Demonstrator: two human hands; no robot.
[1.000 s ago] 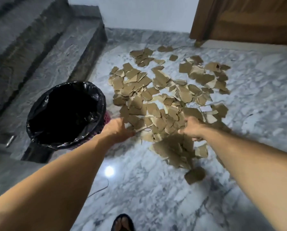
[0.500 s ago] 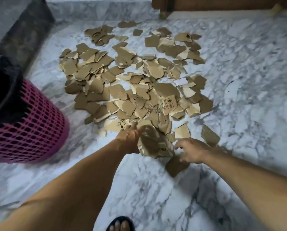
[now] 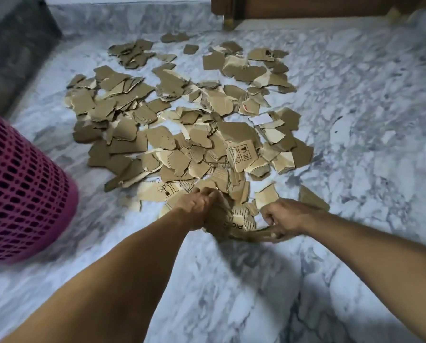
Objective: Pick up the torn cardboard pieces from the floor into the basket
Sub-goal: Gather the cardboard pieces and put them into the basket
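Torn cardboard pieces (image 3: 182,125) lie scattered in a broad brown heap over the grey-white marble floor (image 3: 355,120), most of them beyond the fingertips of both hands. The left hand (image 3: 197,206) has its fingers curled round a bunch of pieces (image 3: 219,219) at the near edge of the heap, lifted and blurred. The right hand (image 3: 283,216) has its fingers curled too, pinching a flat piece (image 3: 251,235) by its edge, low under the knuckles; that piece reaches across to the bunch in the left hand. Between the two sets of fingers shows a printed scrap (image 3: 241,220) with black lettering. The pink mesh basket (image 3: 21,194) stands well to the left of the left fingers. A wooden door (image 3: 306,6) lies far ahead.
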